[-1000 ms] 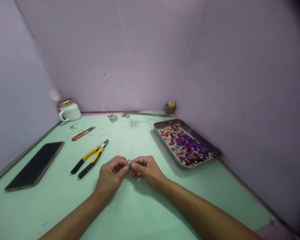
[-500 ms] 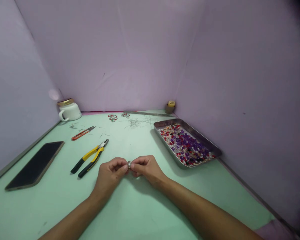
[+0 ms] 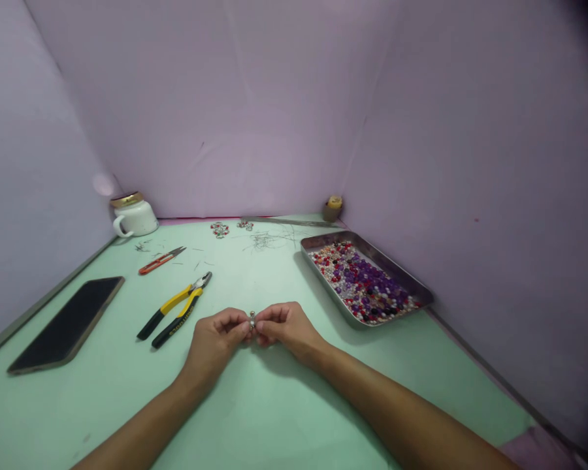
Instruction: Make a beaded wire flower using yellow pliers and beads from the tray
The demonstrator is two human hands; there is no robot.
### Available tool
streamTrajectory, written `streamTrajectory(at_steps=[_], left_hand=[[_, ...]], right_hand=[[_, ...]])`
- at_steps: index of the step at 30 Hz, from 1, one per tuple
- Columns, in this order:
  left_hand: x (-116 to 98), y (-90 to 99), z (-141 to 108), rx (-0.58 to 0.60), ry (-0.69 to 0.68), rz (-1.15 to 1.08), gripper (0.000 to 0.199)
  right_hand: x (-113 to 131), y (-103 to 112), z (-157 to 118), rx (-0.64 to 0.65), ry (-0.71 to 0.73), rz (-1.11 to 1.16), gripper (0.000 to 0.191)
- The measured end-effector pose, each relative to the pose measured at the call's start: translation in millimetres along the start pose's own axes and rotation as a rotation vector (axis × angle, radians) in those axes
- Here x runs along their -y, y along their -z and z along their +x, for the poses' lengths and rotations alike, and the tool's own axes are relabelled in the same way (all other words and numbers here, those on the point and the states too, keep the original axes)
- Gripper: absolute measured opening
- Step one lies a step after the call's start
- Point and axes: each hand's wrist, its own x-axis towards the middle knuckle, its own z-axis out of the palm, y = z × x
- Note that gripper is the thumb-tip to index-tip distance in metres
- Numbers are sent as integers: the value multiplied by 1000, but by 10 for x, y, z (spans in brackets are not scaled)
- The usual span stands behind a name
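Between my two hands is a small beaded piece (image 3: 252, 319) with silvery, shiny beads. My left hand (image 3: 222, 333) pinches it from the left with thumb and fingertips. From the right, my right hand (image 3: 287, 328) grips it the same way, fingertips almost meeting the left ones. Much of the piece is hidden behind the fingers. Left of my hands lie pliers (image 3: 175, 309) with yellow and black handles, jaws pointing away. A metal tray (image 3: 330, 292) of red, purple, white and black beads (image 3: 367, 277) stands to the right.
Orange thread snips (image 3: 161, 260) and a dark phone (image 3: 68, 324) lie on the left. A white mug (image 3: 136, 218) with a gold lid stands behind them. Farther back are beaded rings (image 3: 220, 230), loose wire pieces (image 3: 264, 241) and a small yellow-topped object (image 3: 334, 207) by the wall.
The beaded piece has turned slightly between my fingertips, so a bead now shows higher above them. Both hands keep their pinch in nearly the same place.
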Motion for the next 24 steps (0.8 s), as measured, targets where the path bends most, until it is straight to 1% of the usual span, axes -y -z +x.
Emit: streamTrajectory(at_steps=[8, 14, 20, 24], left_hand=[[-18, -20, 7, 21, 21, -16, 10], [-25, -20, 5, 20, 10, -5, 11], [-17, -27, 1, 13, -15, 31, 12], [-6, -30, 0, 15, -41, 64, 12]], right_hand=[[-20, 14, 13, 15, -9, -34, 17], [-24, 45, 16, 91, 5, -31, 24], [-22, 42, 17, 62, 13, -83, 24], [-6, 25, 3, 44, 11, -128, 16]])
